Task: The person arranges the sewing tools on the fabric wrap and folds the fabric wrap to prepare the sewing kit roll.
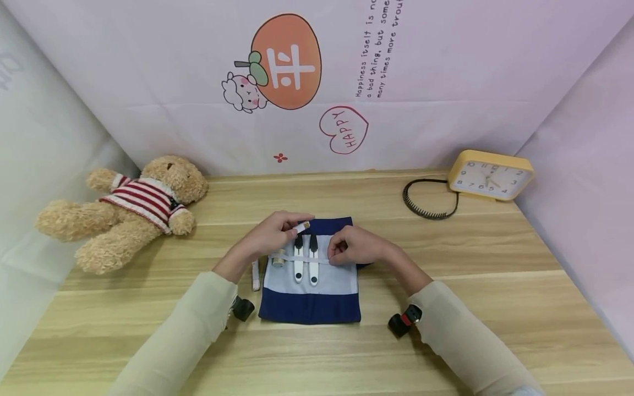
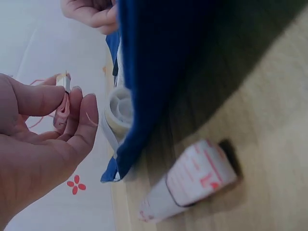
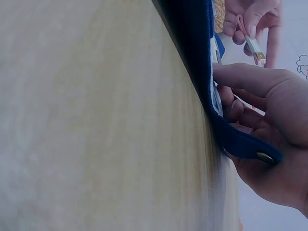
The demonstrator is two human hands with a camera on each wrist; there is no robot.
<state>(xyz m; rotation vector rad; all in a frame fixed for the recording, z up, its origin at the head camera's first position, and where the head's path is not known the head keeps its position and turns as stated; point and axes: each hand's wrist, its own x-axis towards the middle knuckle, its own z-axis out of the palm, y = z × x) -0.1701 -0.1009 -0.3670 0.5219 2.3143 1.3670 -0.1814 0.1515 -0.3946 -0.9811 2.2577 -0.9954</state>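
Note:
My left hand pinches a small folded strip, white and pink with a brass-coloured end, between thumb and fingers above the case. The navy and pale-grey fabric case lies spread out on the table. A white elastic strap crosses its middle. Under the strap lie two white tools with black pointed ends, side by side, and a pale roll at the left. With curled fingers my right hand pinches the strap near the case's right edge. A snap tab projects beside that hand.
Just left of the case lies a white bundle with red print, bound by a thin dark band. A teddy bear in a striped shirt lies at the back left. A yellow clock and a black toothed headband are at the back right.

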